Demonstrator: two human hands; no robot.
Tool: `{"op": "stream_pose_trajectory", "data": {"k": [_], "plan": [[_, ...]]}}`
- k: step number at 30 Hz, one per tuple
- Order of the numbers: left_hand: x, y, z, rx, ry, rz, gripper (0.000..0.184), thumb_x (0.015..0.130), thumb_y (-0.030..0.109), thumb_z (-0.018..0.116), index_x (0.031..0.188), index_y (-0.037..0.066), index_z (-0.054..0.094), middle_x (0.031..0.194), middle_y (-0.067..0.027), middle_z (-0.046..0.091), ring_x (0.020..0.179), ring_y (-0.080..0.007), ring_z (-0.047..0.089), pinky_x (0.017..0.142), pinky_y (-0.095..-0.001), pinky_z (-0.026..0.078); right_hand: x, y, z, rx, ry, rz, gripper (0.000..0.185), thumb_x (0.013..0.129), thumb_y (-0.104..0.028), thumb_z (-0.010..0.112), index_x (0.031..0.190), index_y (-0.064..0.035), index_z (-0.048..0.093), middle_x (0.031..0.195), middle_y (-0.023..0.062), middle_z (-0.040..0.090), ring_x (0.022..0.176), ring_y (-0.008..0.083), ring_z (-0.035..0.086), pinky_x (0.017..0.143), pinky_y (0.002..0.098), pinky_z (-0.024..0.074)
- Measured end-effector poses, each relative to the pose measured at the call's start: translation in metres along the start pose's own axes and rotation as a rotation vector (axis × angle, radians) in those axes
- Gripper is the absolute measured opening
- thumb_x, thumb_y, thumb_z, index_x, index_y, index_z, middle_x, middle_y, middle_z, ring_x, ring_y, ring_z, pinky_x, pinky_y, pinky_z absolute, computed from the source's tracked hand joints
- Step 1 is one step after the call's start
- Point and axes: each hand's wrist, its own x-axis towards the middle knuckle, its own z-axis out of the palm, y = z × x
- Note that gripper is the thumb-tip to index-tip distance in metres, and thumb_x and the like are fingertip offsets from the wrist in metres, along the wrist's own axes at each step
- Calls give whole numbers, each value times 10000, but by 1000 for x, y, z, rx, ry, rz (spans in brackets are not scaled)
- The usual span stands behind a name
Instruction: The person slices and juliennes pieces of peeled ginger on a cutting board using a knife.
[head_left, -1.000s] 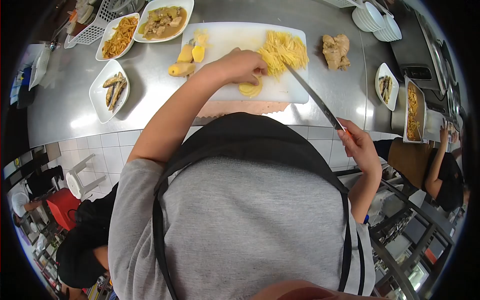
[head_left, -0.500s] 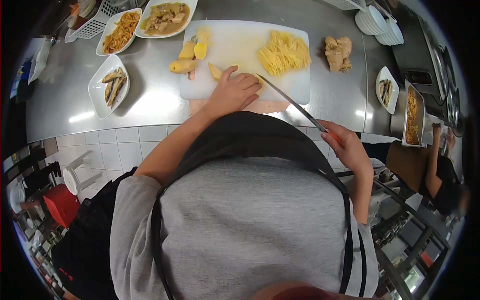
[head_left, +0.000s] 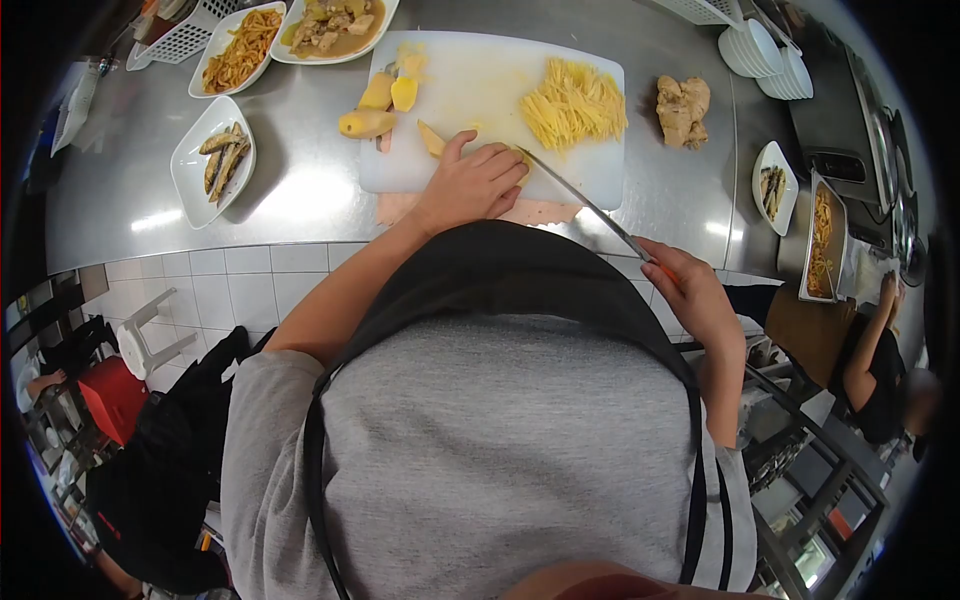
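My left hand (head_left: 472, 183) presses its fingers down on a piece of peeled ginger, mostly hidden beneath them, at the near middle of the white cutting board (head_left: 480, 70). In my right hand (head_left: 690, 290) is a knife (head_left: 590, 205) with an orange handle. Its long blade slants up and left, and the tip lies beside my left fingertips. A heap of fine yellow ginger shreds (head_left: 572, 103) rests on the board's right part. A cut ginger wedge (head_left: 431, 139) is left of my left hand. More peeled ginger chunks (head_left: 367, 123) lie at the board's left edge.
An unpeeled ginger root (head_left: 683, 110) sits right of the board. Dishes of noodles (head_left: 240, 55), stew (head_left: 335, 28) and fish (head_left: 225, 165) stand left. On the right are a small fish dish (head_left: 771, 185), stacked bowls (head_left: 752, 50) and a metal tray (head_left: 822, 235). Another person (head_left: 860, 360) stands at right.
Both hands keep nearly the same pose, knife tip still by the left fingers. The view has shifted slightly. The person at right has moved a little, and the dark-clothed person behind on the left has shifted.
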Motion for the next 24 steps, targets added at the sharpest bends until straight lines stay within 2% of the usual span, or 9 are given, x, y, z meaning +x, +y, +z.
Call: {"op": "stream_pose_trajectory", "data": {"k": [1,6,9,15,18,20,23,24], "plan": [[0,0,0,7,-8,-3,280,771,215,660,1045,175,616,1079,45,592,1016,-96,559,998,-441,294,0,1,2,-20,3,-17,315,919,-226,568,1213,-114,581,945,176,648,866,335,625,760,388,482],[1,1,1,11,3,-6,278,759,223,668,1031,188,619,1061,55,591,997,-88,562,989,-451,296,11,-6,8,-82,-16,5,327,924,-211,556,1239,-124,559,924,176,641,849,347,614,740,407,475],[1,1,7,18,24,-25,259,756,226,670,1009,197,624,1040,66,590,989,-83,562,991,-461,287,16,-1,16,-2,-3,-86,335,927,-210,548,1255,-142,548,924,177,638,847,353,611,735,416,471],[1,0,6,42,43,-26,239,751,237,676,983,203,628,1019,76,589,973,-80,564,996,-473,274,-4,15,8,-110,9,-11,347,927,-220,544,1272,-184,542,928,174,638,862,348,616,743,414,472],[2,1,4,54,45,-16,226,755,244,668,971,191,628,1004,62,592,969,-88,561,1000,-484,273,-3,11,14,-133,43,-16,359,919,-232,557,1277,-208,543,896,151,628,828,332,619,723,412,473],[2,2,1,47,57,-9,209,760,249,657,955,179,628,988,50,595,971,-93,556,1004,-495,272,-1,4,17,-219,72,15,361,909,-250,570,1269,-231,553,832,119,594,755,306,619,665,411,475],[3,0,-14,-24,40,-27,213,775,267,658,963,173,627,998,26,596,984,-114,556,999,-488,281,-1,7,16,-288,142,-5,371,898,-258,582,1268,-250,555,777,93,552,690,281,607,609,409,472],[5,0,-22,-59,67,-91,222,789,249,660,992,168,626,1017,23,598,990,-128,560,989,-462,287,-1,8,15,-285,146,-5,371,898,-258,582,1268,-250,555,777,93,552,690,281,607,609,409,472]]}}
